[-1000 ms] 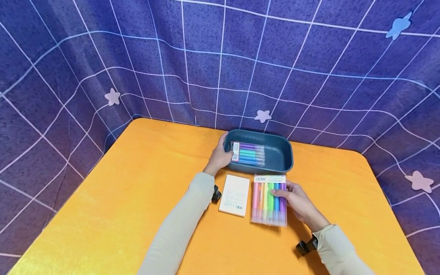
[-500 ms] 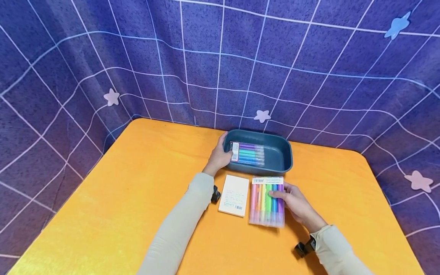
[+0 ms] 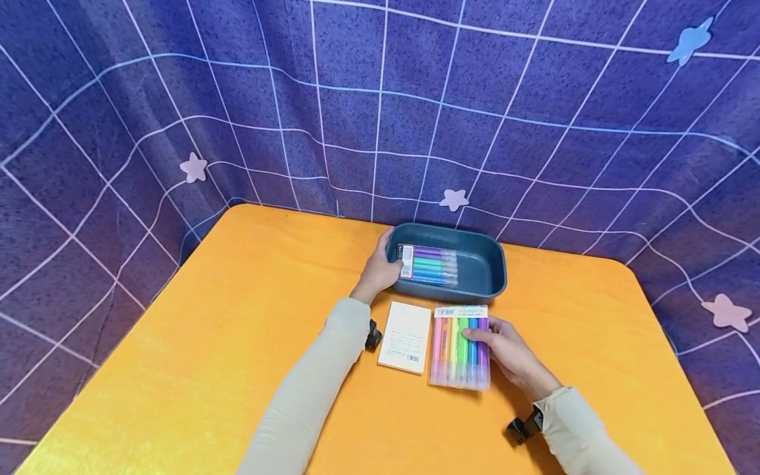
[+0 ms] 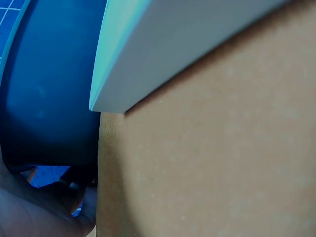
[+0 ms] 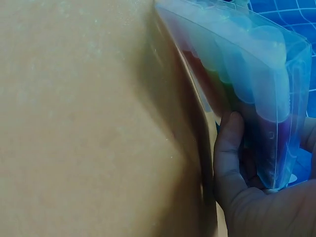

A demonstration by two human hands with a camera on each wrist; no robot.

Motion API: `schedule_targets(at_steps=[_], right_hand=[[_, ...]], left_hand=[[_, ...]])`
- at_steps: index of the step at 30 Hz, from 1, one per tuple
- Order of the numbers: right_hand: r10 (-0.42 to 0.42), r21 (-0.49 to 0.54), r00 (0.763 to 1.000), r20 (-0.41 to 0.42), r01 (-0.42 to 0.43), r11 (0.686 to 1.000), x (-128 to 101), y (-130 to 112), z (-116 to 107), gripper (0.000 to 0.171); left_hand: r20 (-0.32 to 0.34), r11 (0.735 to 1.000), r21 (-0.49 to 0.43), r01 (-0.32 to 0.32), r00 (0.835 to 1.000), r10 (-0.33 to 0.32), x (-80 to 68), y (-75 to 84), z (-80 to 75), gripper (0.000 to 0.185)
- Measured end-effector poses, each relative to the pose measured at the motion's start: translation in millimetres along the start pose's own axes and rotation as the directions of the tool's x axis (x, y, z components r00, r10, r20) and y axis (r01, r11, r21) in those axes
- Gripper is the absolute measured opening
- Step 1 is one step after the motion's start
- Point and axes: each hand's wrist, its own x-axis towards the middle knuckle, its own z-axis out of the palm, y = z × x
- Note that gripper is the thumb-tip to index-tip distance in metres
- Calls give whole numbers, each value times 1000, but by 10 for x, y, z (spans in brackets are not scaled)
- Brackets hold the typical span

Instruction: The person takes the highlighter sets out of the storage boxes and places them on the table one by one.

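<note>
Nearest, two pale sleeves (image 3: 309, 389) are seen, a small black camera (image 3: 518, 430) worn at each wrist. The marker pack (image 3: 454, 349) is grasped at its right edge by the right hand (image 3: 513, 349), thumb laid across the upper face. Six thick markers are held side by side in the clear, flat case: from the left, pink, orange, yellow, green, blue and purple. Their near ends are left pale and translucent; the far end is crossed by a white label (image 3: 457, 312) printed with a barcode. The pack is held just in front of the bin (image 3: 483, 264), over the orange surface (image 3: 237, 330); whether they are touching cannot be told. To its left a white pad (image 3: 406, 338) is laid flat, printed with small text. Beyond, the dark teal bin is gripped at its left end by the left hand (image 3: 377, 272), thumb hooked over the rim. Inside, a pen pack (image 3: 433, 267) in purples, greens and blues is laid. Farthest, a purple-blue cloth (image 3: 267, 132) is patterned with pale lines and stars (image 3: 454, 200).
</note>
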Motion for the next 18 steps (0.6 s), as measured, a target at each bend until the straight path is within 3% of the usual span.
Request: schedule_targets(at_steps=[18], right_hand=[[27, -33, 999, -32, -28, 999, 38, 51, 20, 58]], left_hand=[[-7, 1000, 9, -10, 1000, 10, 13, -11, 8, 77]])
